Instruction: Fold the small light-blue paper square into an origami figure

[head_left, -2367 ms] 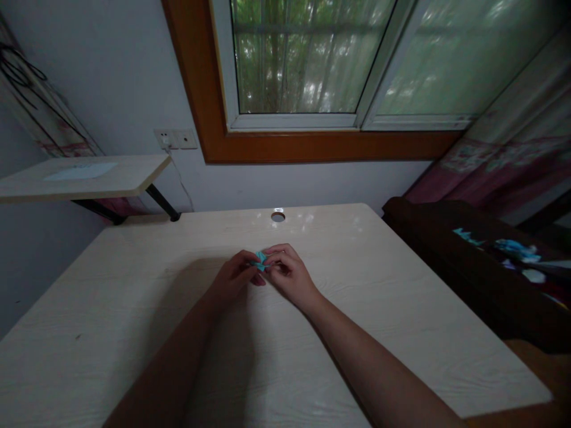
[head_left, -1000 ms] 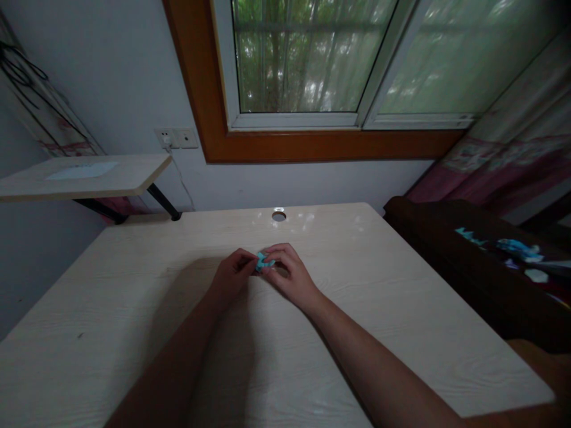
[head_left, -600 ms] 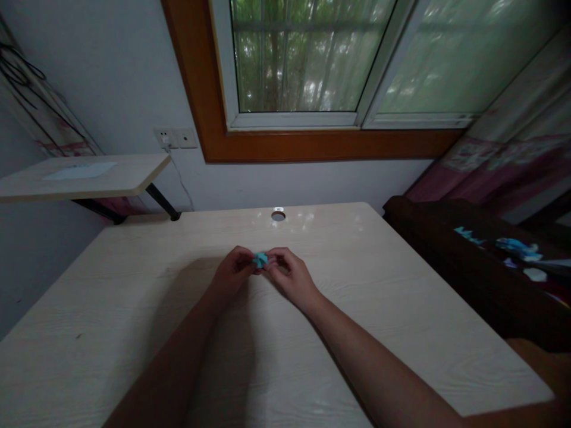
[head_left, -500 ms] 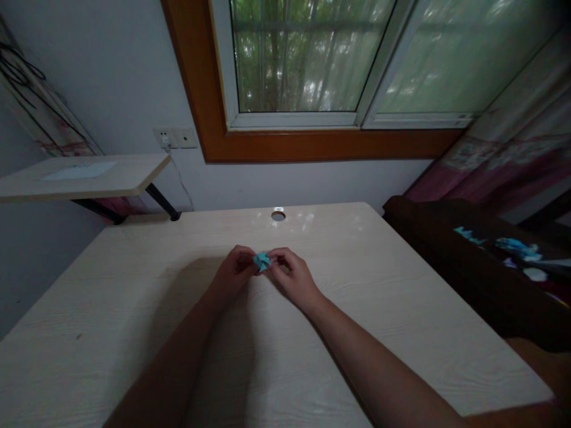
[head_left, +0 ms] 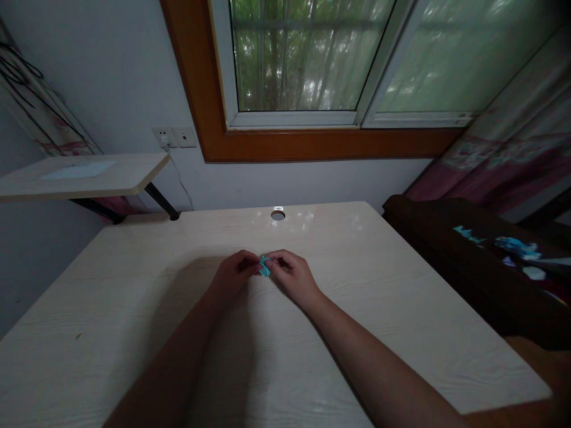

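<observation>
A small folded piece of turquoise paper [head_left: 264,267] sits between my two hands, just above the pale wooden desk [head_left: 134,309]. My left hand [head_left: 234,275] pinches its left side with curled fingers. My right hand [head_left: 292,278] pinches its right side, thumb and fingertips pressed onto it. Most of the paper is hidden by my fingers. Both forearms stretch across the desk toward me.
A round cable hole [head_left: 277,215] lies at the desk's far edge, under a window [head_left: 307,59]. A smaller shelf-like table [head_left: 84,176] stands at the left by a wall socket [head_left: 175,137]. A dark wooden bed frame [head_left: 468,267] with bits of blue paper [head_left: 513,244] borders the right.
My fingers have kept working the paper. Half a second ago more of it showed spread between the fingertips; now it is squeezed narrower and my hands have dropped slightly toward the desk.
</observation>
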{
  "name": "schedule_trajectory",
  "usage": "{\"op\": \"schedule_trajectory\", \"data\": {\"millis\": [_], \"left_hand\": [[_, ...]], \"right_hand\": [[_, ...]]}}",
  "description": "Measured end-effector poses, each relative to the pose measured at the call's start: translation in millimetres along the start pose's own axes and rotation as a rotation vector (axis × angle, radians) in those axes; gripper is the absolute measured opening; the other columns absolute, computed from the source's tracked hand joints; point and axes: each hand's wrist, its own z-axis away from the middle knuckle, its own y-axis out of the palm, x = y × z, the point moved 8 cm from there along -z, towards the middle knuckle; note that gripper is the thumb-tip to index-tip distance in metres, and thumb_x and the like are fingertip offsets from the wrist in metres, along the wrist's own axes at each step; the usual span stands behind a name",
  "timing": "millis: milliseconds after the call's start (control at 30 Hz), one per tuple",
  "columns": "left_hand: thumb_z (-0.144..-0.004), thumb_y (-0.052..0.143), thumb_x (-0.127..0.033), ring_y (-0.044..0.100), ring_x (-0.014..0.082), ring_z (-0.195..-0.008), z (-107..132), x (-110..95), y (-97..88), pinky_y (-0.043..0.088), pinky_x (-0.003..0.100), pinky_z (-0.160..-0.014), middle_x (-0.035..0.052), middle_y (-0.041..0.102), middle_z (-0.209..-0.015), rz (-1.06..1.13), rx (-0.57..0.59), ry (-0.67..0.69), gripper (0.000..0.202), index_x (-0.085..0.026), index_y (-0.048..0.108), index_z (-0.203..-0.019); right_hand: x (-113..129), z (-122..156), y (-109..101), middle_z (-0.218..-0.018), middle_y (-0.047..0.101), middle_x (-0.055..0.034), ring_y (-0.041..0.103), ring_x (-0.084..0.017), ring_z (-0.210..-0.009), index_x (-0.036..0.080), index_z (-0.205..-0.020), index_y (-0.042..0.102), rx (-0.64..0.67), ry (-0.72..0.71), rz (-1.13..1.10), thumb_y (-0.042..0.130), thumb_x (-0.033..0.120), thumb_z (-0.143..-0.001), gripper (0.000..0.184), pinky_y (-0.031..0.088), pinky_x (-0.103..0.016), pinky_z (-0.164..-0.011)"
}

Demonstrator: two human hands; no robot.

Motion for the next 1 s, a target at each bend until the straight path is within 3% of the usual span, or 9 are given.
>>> {"op": "schedule_trajectory", "data": {"millis": [233,433,667,1000], "left_hand": [[-0.071,0.079,-0.029,0.069,0.0155,-0.074,0,3,3.2,0.057,0.031,-0.075,0.0016,0.072,-0.079,0.059,0.025,-0.063,0.025,-0.016,0.065,-0.086],[-0.069,0.081,-0.033,0.068,0.0151,-0.068,-3,-2,-2.8,0.058,0.030,-0.069,0.0005,0.070,-0.075,0.089,-0.048,-0.057,0.029,-0.016,0.064,-0.084],[-0.069,0.080,-0.034,0.068,0.0157,-0.065,-4,-5,-5.5,0.057,0.030,-0.066,0.0011,0.070,-0.073,0.095,-0.077,-0.045,0.029,-0.016,0.064,-0.085],[-0.071,0.078,-0.032,0.067,0.0151,-0.066,-4,-3,-6.6,0.057,0.029,-0.066,0.0012,0.071,-0.074,0.110,-0.075,-0.010,0.027,-0.016,0.064,-0.087]], "right_hand": [[-3,1,1,-0.080,0.071,-0.0037,0.065,-0.017,-0.071,0.020,-0.091,0.070,-0.011,0.073,-0.099,0.066,0.036,-0.087,0.017,0.053,-0.028,-0.068],[-11,1,5,-0.078,0.068,-0.0035,0.062,-0.015,-0.071,0.019,-0.099,0.071,0.037,0.121,-0.234,0.051,0.042,-0.096,0.031,0.051,-0.028,-0.068],[-22,1,13,-0.084,0.068,-0.0036,0.062,-0.015,-0.073,0.020,-0.104,0.069,0.058,0.196,-0.484,0.065,0.040,-0.087,0.026,0.051,-0.030,-0.070],[-26,0,18,-0.082,0.067,-0.0026,0.061,-0.013,-0.071,0.021,-0.105,0.068,0.102,0.201,-0.540,0.066,0.038,-0.087,0.025,0.049,-0.028,-0.067]]}}
